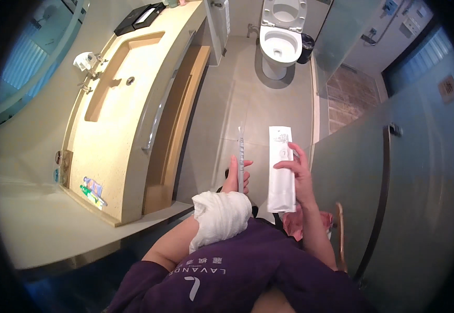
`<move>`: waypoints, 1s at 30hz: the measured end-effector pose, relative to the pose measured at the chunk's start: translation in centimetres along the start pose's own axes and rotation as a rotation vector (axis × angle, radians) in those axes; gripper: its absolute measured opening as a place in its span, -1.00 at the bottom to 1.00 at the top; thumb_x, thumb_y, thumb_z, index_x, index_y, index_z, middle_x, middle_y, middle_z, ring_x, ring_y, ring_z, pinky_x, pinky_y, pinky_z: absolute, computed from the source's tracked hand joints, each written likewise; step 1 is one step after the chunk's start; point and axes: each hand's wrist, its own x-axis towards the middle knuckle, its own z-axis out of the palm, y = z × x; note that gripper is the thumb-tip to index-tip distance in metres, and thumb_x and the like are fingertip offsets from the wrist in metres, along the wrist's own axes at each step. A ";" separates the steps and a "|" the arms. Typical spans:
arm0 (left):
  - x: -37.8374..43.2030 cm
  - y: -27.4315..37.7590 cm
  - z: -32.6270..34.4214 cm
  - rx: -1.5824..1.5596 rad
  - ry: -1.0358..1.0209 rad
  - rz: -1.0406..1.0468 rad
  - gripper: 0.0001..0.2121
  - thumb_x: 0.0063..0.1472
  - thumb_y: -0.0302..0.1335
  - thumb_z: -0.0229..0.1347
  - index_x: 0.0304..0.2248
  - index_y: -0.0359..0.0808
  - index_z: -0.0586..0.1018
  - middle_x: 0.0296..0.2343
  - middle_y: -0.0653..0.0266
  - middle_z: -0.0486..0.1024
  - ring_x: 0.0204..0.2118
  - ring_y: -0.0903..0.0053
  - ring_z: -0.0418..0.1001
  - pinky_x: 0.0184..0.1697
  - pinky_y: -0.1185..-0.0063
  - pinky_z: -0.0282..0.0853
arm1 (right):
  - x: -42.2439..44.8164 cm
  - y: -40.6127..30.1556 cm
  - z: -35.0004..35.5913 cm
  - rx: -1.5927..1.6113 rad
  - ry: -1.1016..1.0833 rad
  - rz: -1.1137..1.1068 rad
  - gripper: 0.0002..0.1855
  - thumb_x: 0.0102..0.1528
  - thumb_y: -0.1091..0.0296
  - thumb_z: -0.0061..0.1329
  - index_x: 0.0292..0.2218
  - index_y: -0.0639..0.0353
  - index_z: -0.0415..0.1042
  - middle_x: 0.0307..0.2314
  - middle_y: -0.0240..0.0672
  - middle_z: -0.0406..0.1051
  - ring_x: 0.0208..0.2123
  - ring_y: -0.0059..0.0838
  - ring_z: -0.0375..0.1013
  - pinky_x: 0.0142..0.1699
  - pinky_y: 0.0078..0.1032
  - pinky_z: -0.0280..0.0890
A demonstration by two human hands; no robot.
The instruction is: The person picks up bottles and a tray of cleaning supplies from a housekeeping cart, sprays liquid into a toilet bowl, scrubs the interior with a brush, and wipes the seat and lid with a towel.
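Observation:
My left hand point(236, 178) holds a slim clear packet point(241, 156) with printing, seen nearly edge-on and upright between thumb and fingers. A crumpled white cloth point(221, 217) is draped over my left forearm. In my right hand point(299, 170) is a long flat white packet point(281, 176) bearing writing, its fingers lying across the front. The two packets are apart, side by side above the grey tiled floor point(238, 105).
At the left runs a stone washbasin counter point(137, 121) with a toothpaste tube point(93, 187), a green packet point(90, 195) and a black box point(135, 21). A toilet point(281, 45) and black bin point(307, 45) stand ahead; a frosted glass door point(352, 172) is at the right.

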 end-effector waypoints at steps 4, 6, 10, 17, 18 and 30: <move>8.2 2.2 3.7 0.034 0.080 0.152 -0.69 0.20 -0.25 -0.06 -0.18 -0.31 0.31 -0.38 0.33 0.39 -0.39 0.64 0.36 -0.31 0.63 0.31 | 7.1 2.0 -0.5 -0.227 -0.083 -0.120 -0.72 -0.12 0.67 -0.07 -0.31 0.18 0.47 -0.02 -0.17 0.10 -0.06 -0.25 0.25 -0.03 -0.48 0.22; 13.3 3.6 3.6 0.037 0.010 0.160 -0.71 0.21 -0.33 -0.06 -0.17 -0.33 0.28 -0.30 0.25 0.40 -0.26 0.59 0.38 -0.17 0.57 0.31 | 11.2 3.5 -0.8 -0.283 -0.114 -0.140 -0.70 -0.10 0.66 -0.08 -0.28 0.19 0.45 -0.02 -0.16 0.11 -0.06 -0.27 0.25 -0.04 -0.48 0.23; 20.9 10.6 5.6 0.056 -0.074 0.187 -0.68 0.18 -0.42 -0.02 -0.13 -0.38 0.23 -0.27 0.20 0.38 -0.22 0.56 0.37 -0.14 0.57 0.30 | 20.5 5.5 -0.8 -0.199 -0.107 0.051 -0.55 -0.04 0.62 -0.11 -0.06 0.21 0.27 -0.03 -0.14 0.13 -0.06 -0.27 0.24 -0.04 -0.48 0.23; 29.3 25.5 5.7 0.154 0.232 0.567 -0.57 0.14 -0.57 -0.03 -0.04 -0.42 0.09 -0.21 0.09 0.33 -0.19 0.50 0.34 -0.12 0.57 0.29 | 37.2 8.2 0.9 -0.267 0.001 0.068 -0.49 0.06 0.33 -0.13 0.04 0.18 0.12 -0.06 -0.12 0.19 -0.18 -0.26 0.33 -0.09 -0.44 0.23; 30.2 26.8 4.7 0.187 0.246 0.612 -0.54 0.14 -0.59 -0.05 0.00 -0.41 0.05 -0.18 0.10 0.31 -0.18 0.50 0.34 -0.11 0.58 0.28 | 39.6 6.7 1.4 -0.428 -0.255 0.216 -0.52 0.05 0.24 -0.10 0.00 0.13 0.19 -0.13 -0.16 0.26 -0.21 -0.25 0.36 -0.13 -0.43 0.25; 40.8 40.6 -3.2 -0.116 0.433 0.768 -0.61 0.15 -0.60 -0.08 -0.02 -0.38 0.18 -0.15 0.22 0.32 -0.10 0.51 0.29 -0.02 0.50 0.21 | 62.6 16.1 16.0 -0.133 -0.857 0.356 -0.48 -0.09 0.21 0.11 -0.16 0.25 0.21 -0.41 -0.26 0.38 -0.42 -0.54 0.34 -0.31 -0.55 0.24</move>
